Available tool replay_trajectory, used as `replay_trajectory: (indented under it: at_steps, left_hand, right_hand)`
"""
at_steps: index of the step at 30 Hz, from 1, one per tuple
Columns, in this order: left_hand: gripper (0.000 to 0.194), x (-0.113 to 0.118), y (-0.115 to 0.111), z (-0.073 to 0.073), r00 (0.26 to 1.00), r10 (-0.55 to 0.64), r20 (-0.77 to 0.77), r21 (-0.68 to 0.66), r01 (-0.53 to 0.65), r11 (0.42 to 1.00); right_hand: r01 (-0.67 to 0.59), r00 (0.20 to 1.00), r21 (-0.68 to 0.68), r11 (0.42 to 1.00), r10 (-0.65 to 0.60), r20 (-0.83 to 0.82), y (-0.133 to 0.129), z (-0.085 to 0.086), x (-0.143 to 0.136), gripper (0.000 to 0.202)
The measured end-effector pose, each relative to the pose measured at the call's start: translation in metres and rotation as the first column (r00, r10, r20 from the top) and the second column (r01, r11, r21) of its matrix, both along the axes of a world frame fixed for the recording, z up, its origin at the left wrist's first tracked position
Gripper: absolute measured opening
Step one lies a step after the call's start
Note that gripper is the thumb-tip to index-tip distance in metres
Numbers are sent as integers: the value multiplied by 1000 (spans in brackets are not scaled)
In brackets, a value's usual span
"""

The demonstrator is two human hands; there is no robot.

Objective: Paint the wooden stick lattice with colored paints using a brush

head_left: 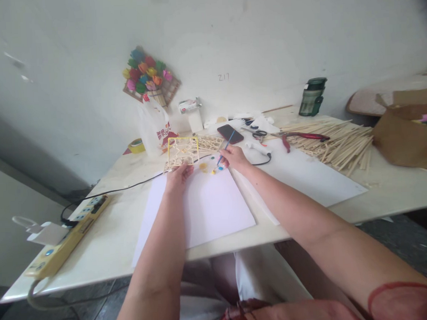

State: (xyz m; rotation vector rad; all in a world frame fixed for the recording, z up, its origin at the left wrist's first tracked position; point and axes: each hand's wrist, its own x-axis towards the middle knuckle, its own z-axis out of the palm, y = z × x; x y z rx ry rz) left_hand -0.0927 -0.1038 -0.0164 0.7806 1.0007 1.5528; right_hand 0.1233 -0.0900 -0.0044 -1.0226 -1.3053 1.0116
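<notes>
My left hand [180, 176] grips the lower edge of a small wooden lattice frame [183, 151], which stands upright; its top and side edges look yellow. In my right hand [234, 157] is a thin blue paintbrush [228, 141], tip pointing down at dabs of yellow and blue paint [214, 171]. The paint lies at the far end of a white sheet of paper [216, 207]. Behind the frame lies more pale lattice work [207, 144], partly hidden.
At the right lie a pile of wooden sticks [341, 146], red-handled pliers [307, 136] and a glue gun [257, 148]. Behind are a phone [230, 134], a plastic bag [150, 127] and a green bottle [313, 97]. A power strip [70, 236] sits at the left edge, its cable crossing the table.
</notes>
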Motion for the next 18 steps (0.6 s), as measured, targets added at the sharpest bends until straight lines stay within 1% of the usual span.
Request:
replay_trajectory:
  at_steps: [3, 6, 12, 14, 18]
  left_hand:
    - [11, -1, 0, -1, 1000, -4, -4, -2, 4, 1000]
    - [11, -1, 0, -1, 1000, -15, -5, 9, 15, 1000]
    - [11, -1, -1, 0, 999, -23, -24, -6, 23, 1000]
    - [13, 0, -2, 1, 999, -25, -27, -6, 25, 1000]
    - [13, 0, -3, 2, 999, -34, -41, -8, 34, 999]
  right_hand:
    - [23, 999, -3, 1000, -24, -39, 0, 2, 1, 26]
    - [45, 997, -40, 998, -47, -56, -2, 7, 2, 29]
    - [33, 996, -99, 995, -41, -79, -7, 12, 1, 26]
    - [28, 993, -96, 995, -39, -116, -6, 11, 1, 26]
    - [15, 970, -91, 996, -36, -241, -5, 11, 1, 23]
